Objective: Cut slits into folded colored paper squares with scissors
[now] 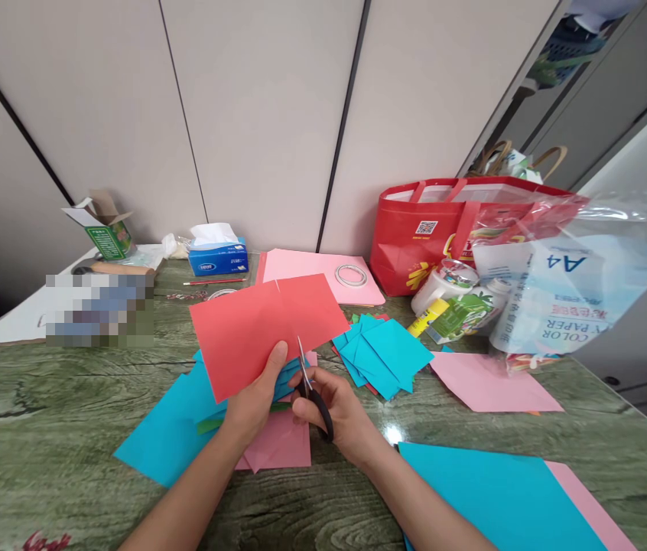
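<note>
My left hand (258, 394) grips a sheet of red paper (243, 329) by its near edge, thumb on top. In my right hand (332, 405) is a pair of scissors (317, 409) with black handles, fingers through the loops. The blades meet the red paper near its right part, and a short slit shows at its far edge. Under my left hand lie blue paper sheets (168, 428) and pink paper (289, 444), with a bit of green showing. Right of the scissors is a loose pile of blue paper squares (392, 352).
A tissue box (219, 259) and a pencil (214, 282) lie at the back. Behind on the right stand a red bag (404, 237), a yellow glue stick (429, 317) and a plastic pack of coloured paper (564, 291). Blue sheets (478, 490) lie at front right.
</note>
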{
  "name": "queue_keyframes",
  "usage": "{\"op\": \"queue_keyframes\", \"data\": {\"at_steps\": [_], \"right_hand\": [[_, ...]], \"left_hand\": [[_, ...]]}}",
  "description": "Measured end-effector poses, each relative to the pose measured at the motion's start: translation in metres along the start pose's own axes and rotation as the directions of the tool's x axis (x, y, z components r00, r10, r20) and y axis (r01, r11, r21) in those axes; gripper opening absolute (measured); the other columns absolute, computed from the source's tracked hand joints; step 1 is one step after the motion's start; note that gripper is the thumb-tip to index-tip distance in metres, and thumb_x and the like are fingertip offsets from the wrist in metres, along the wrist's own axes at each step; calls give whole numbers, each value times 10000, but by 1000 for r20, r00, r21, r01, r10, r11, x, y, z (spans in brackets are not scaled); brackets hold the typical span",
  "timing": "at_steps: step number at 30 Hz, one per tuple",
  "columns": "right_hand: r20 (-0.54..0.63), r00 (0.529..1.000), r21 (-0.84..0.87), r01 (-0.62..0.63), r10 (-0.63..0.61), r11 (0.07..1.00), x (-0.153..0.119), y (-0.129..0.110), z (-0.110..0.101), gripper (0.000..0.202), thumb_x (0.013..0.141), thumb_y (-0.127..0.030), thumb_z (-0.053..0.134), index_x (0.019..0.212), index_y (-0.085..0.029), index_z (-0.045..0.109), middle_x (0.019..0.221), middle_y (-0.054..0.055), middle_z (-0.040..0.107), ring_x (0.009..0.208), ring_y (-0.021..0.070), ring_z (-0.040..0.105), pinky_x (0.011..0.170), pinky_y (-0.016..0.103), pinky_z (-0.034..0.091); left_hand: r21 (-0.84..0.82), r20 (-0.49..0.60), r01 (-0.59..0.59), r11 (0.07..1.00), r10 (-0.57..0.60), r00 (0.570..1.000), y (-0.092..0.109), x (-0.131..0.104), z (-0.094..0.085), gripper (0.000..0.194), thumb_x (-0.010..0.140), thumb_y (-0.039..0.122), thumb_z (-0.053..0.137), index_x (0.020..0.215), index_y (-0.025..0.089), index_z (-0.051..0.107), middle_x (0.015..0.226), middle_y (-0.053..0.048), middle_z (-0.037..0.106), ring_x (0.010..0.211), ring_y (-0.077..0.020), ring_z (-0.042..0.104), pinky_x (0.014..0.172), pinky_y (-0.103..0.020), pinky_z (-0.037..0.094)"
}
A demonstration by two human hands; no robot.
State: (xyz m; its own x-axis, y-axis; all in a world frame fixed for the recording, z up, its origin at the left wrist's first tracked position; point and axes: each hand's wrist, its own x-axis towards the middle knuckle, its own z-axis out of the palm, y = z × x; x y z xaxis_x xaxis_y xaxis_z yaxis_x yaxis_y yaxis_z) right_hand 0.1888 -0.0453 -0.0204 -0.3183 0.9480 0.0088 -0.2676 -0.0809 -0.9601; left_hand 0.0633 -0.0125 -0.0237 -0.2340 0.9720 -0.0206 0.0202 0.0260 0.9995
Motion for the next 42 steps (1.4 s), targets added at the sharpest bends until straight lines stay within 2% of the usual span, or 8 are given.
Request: {"op": "queue_keyframes", "data": {"at_steps": [4, 12, 19, 25, 36, 42], "right_hand": [[5, 1000, 30, 27, -27, 999, -1, -4, 2, 380, 622, -389, 711, 876, -169, 534, 693, -9, 496, 639, 117, 422, 580, 244, 329], [-14, 999, 17, 33, -32, 999, -1, -7, 3, 391, 599, -419, 716, 856, -187, 534, 681, -18, 476, 635, 123, 416, 573, 240, 329], [-18, 999, 48, 41, -40, 998, 0, 0, 0, 338, 631, -363, 713, 857, -175, 546, 673, -18, 481, 629, 114, 410, 601, 246, 338], [-23, 999, 39, 38, -37, 999, 0, 5, -1, 329, 641, -363, 707, 865, -175, 556, 671, -21, 494, 604, 101, 409, 561, 227, 323], [-58, 998, 8, 1, 0, 1000, 0, 5, 0, 329, 627, -392, 705, 814, -171, 549, 562, -38, 508, 473, 92, 444, 495, 236, 364], [-65, 998, 26, 20, -18, 999, 1, 2, 1, 371, 616, -363, 721, 883, -172, 548, 679, -15, 516, 614, 112, 455, 562, 230, 364]], "left_hand": [[89, -30, -67, 994, 70, 997, 4, -3, 1, 421, 682, 497, 564, 1034, 266, 543, 1157, -30, 563, 1095, -243, 485, 970, -401, 335], [19, -27, -50, 999, 51, 998, 7, -6, 2, 371, 662, 482, 595, 978, 288, 571, 1119, -27, 580, 1070, -255, 493, 964, -399, 330], [48, 2, -64, 997, 64, 998, 9, -6, 2, 339, 680, 499, 566, 938, 280, 549, 1129, -18, 573, 1069, -246, 497, 941, -388, 363], [68, 9, -26, 997, 26, 1000, 11, -6, 2, 370, 681, 507, 558, 960, 264, 553, 1143, -31, 572, 1079, -252, 492, 958, -400, 346], [48, -6, -42, 998, 43, 999, 10, -5, 1, 350, 675, 495, 572, 946, 274, 561, 1120, -32, 580, 1072, -259, 494, 948, -402, 345], [75, -5, -11, 997, 11, 1000, 13, -7, 2, 359, 657, 487, 590, 936, 261, 569, 1104, -50, 586, 1061, -275, 496, 931, -419, 359]]}}
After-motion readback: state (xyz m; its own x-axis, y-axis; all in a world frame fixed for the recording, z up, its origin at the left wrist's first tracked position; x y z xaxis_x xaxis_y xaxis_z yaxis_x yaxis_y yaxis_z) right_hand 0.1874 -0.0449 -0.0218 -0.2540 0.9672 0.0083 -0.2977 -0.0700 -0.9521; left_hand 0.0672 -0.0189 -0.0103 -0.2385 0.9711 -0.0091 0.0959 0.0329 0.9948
